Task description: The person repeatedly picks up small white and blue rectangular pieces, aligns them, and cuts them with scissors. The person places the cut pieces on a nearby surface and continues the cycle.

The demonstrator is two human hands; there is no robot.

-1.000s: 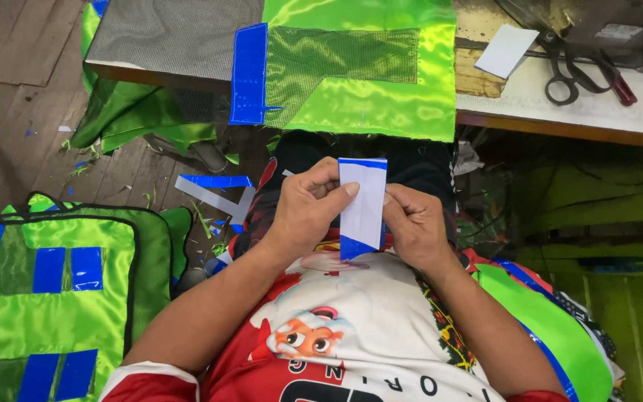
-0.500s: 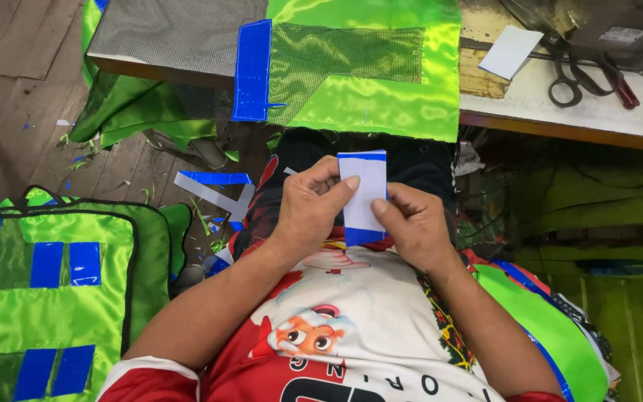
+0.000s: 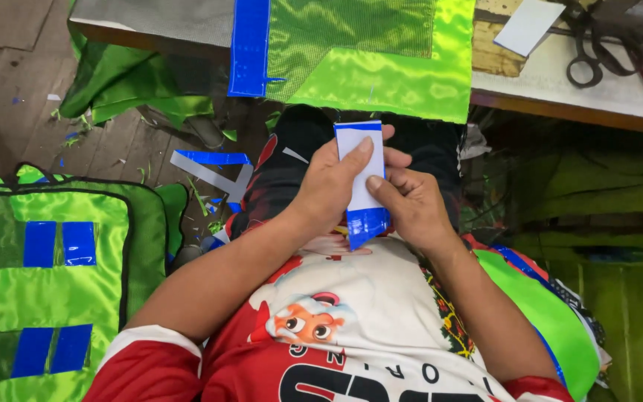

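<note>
We see the left hand point(image 3: 330, 186) and right hand point(image 3: 409, 202) with fingers clamped on a white-backed blue strip point(image 3: 362, 182) above the lap, its lower end hidden behind the thumbs. On the tabletop point(image 3: 560, 82) lies a green panel point(image 3: 381, 52); black scissors point(image 3: 604, 48) are cut off.

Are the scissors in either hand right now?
No, the scissors lie on the table, while the left hand and right hand hold a blue-and-white strip.
</note>
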